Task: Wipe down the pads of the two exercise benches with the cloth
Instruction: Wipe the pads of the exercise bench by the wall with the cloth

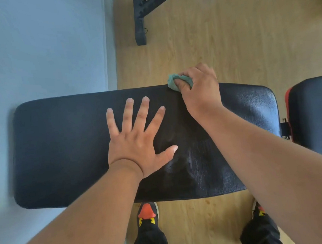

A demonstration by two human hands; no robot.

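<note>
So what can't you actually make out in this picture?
- Head view: most of the cloth is hidden inside the right hand.
- Second pad is cut off by the right edge.
- Pad under the left hand and forearms is covered.
- Bench frame is cut off at the top.

We count two black padded vinyl bench pads: long one across centre, second cut off at right edge, with red trim. One crumpled teal cloth. Two bare hands: left hand, right hand. Two dark shoes with orange-red toes: one fully seen, other mostly hidden. One black metal frame at top, perhaps part of another bench, too cropped for us to tell.
</note>
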